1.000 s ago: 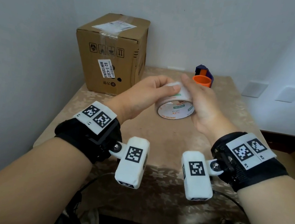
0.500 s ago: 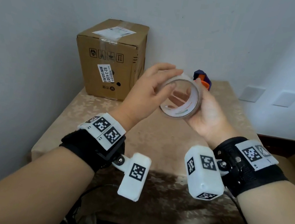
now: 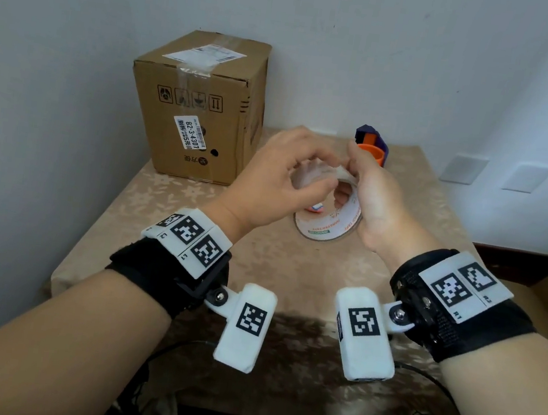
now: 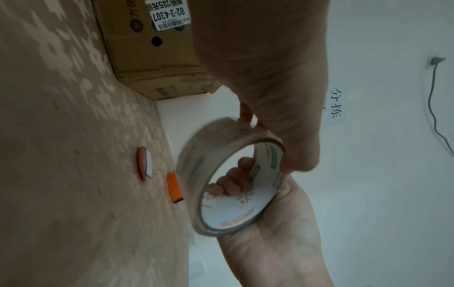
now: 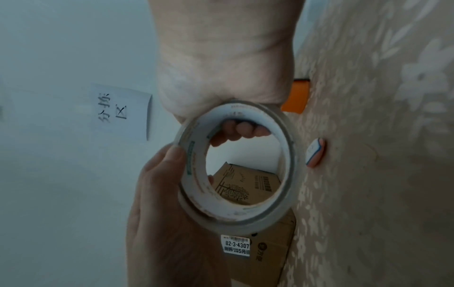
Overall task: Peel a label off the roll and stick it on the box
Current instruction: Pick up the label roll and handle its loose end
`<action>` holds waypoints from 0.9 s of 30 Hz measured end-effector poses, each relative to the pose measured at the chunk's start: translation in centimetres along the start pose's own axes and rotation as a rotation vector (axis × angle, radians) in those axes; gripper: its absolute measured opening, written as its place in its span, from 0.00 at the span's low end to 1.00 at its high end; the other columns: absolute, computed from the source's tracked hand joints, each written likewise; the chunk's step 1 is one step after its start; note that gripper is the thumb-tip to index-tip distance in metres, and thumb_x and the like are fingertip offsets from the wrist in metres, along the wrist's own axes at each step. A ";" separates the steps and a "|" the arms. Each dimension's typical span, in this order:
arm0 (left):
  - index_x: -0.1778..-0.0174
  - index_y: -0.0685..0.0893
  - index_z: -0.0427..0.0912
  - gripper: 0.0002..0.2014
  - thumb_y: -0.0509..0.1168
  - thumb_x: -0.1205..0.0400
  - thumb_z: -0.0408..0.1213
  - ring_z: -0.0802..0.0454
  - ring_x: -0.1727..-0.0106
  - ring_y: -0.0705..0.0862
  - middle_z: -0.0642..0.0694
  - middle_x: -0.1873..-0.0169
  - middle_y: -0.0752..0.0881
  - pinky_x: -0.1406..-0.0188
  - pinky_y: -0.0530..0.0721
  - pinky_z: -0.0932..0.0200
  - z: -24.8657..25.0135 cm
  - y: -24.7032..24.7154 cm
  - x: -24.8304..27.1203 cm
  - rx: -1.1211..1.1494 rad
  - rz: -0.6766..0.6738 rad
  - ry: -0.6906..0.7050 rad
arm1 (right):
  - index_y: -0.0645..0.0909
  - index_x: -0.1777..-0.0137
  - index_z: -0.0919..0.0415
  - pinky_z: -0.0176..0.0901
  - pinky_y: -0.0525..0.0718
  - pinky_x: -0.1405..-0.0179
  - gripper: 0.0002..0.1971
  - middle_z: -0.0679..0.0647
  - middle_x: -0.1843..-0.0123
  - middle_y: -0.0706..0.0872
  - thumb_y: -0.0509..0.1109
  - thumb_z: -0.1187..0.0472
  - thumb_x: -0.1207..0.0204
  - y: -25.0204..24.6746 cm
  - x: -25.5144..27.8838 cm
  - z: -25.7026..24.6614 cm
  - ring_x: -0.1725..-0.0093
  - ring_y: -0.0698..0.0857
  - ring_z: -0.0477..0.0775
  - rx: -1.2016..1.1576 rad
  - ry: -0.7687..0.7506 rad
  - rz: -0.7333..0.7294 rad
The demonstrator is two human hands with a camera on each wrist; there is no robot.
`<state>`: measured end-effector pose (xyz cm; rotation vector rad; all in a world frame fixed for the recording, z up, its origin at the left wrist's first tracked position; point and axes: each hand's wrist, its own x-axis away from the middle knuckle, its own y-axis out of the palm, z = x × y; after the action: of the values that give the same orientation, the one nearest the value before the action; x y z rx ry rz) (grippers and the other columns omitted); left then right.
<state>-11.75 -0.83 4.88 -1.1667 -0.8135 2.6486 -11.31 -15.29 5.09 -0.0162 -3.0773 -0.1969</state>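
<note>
A roll of clear tape [image 3: 327, 229] with a white printed core hangs above the table between both hands. My right hand [image 3: 375, 199] holds it from the right, with fingers [image 5: 243, 128] hooked through the core. My left hand [image 3: 277, 182] curls over the upper left rim, and its thumb [image 5: 174, 154] presses on the roll's [image 5: 245, 216] edge. In the left wrist view the roll [image 4: 194, 165] is blurred; no loose end shows. The brown cardboard box [image 3: 197, 104] stands at the table's back left, with white labels on its top and front.
An orange cup in front of a purple object [image 3: 371, 147] stands at the back, just behind my right hand. A small round orange and white disc [image 4: 145, 167] lies on the beige patterned tablecloth [image 3: 291, 278] under the roll. Walls close in left and behind.
The roll has come down from its raised position and tilted, so its printed face looks towards me. My left fingers have curled further over the upper rim.
</note>
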 end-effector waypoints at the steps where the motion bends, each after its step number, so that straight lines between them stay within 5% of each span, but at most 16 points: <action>1: 0.54 0.84 0.46 0.10 0.67 0.28 0.44 0.54 0.50 0.76 0.50 0.56 0.79 0.45 0.73 0.63 0.0 0.1 0.0 -0.026 -0.029 0.006 | 0.80 0.69 0.57 0.43 0.74 0.63 0.22 0.52 0.72 0.82 0.56 0.48 0.18 0.1 0.2 -0.1 0.68 0.78 0.52 0.039 0.000 -0.038; 4: 0.61 0.81 0.41 0.10 0.67 0.32 0.43 0.59 0.57 0.72 0.51 0.61 0.77 0.51 0.67 0.71 0.2 0.4 0.2 -0.059 0.011 0.036 | 0.80 0.59 0.61 0.51 0.71 0.53 0.25 0.66 0.57 0.78 0.53 0.40 0.22 0.4 0.3 0.1 0.57 0.76 0.60 0.070 0.011 -0.084; 9: 0.66 0.78 0.36 0.09 0.68 0.33 0.39 0.53 0.62 0.73 0.45 0.66 0.77 0.59 0.72 0.61 0.5 0.8 0.5 -0.012 0.104 0.049 | 0.78 0.54 0.62 0.49 0.69 0.60 0.26 0.66 0.54 0.74 0.52 0.38 0.25 0.3 0.0 0.5 0.56 0.72 0.61 0.007 0.036 -0.081; 15: 0.73 0.69 0.44 0.14 0.70 0.32 0.36 0.52 0.64 0.70 0.57 0.69 0.68 0.62 0.70 0.61 -0.3 1.2 0.9 0.013 0.114 0.012 | 0.78 0.53 0.62 0.39 0.75 0.72 0.22 0.57 0.69 0.79 0.53 0.42 0.20 -0.1 -0.3 0.4 0.75 0.79 0.49 0.019 0.056 -0.043; 18: 0.66 0.76 0.40 0.07 0.68 0.31 0.38 0.53 0.61 0.73 0.54 0.66 0.73 0.58 0.72 0.57 0.2 1.4 0.7 0.052 0.079 -0.021 | 0.76 0.64 0.60 0.38 0.70 0.75 0.23 0.53 0.74 0.74 0.53 0.43 0.20 0.0 -0.6 0.7 0.78 0.73 0.47 0.012 0.082 -0.039; 20: 0.64 0.79 0.38 0.05 0.67 0.30 0.36 0.62 0.60 0.74 0.53 0.65 0.75 0.56 0.72 0.64 0.5 1.5 0.5 0.104 0.052 -0.034 | 0.79 0.71 0.58 0.42 0.67 0.71 0.27 0.54 0.73 0.72 0.52 0.41 0.20 0.1 -0.8 0.9 0.74 0.71 0.50 -0.051 0.133 -0.089; 23: 0.69 0.76 0.50 0.06 0.62 0.27 0.36 0.66 0.65 0.74 0.53 0.69 0.76 0.60 0.71 0.72 1.0 1.6 0.2 0.210 0.071 -0.062 | 0.79 0.81 0.56 0.38 0.65 0.76 0.32 0.51 0.80 0.70 0.52 0.42 0.19 0.2 -0.9 1.0 0.80 0.68 0.49 -0.130 0.200 -0.136; 27: 0.75 0.75 0.53 0.15 0.56 0.22 0.38 0.58 0.68 0.75 0.42 0.73 0.78 0.62 0.73 0.64 1.1 1.7 -0.1 0.253 0.206 -0.061 | 0.74 0.73 0.58 0.35 0.61 0.82 0.26 0.52 0.81 0.67 0.53 0.43 0.20 0.4 -0.9 0.8 0.85 0.62 0.47 -0.150 0.215 -0.173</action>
<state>-12.35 -2.77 4.65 -1.1637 -0.3669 2.8583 -10.47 -14.83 4.30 0.2482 -2.8418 -0.4083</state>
